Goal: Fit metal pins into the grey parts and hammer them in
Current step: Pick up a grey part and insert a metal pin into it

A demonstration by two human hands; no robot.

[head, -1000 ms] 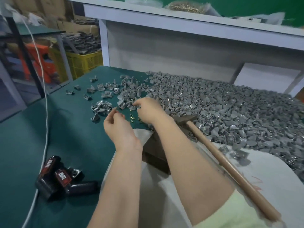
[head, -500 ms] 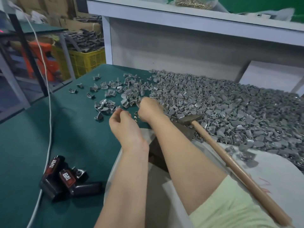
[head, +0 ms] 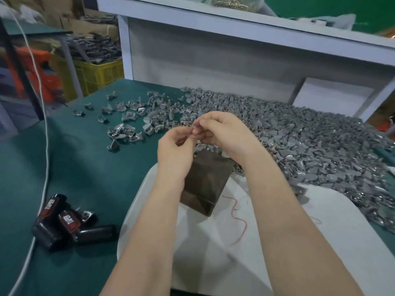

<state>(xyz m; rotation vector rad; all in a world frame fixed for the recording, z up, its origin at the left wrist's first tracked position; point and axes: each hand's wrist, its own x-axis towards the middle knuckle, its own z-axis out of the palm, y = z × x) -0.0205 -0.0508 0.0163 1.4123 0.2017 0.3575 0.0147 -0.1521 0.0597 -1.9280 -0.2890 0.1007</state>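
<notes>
Bare green table lies open on the left up to the white cable, the heap of grey parts crowds the right, and above the dark block the left hand and right hand meet, curled fingertips pinching one small, blurred grey part between them.

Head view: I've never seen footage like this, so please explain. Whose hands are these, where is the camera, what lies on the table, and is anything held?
No machine: a person works bare-handed, filmed by a head-worn camera looking down. The left hand and right hand meet near a dark block, pinching a small item too blurred to name. The block sits on a white cloth on the green table. Grey parts pile up to the right; black-and-red gadgets and a white cable lie left.
</notes>
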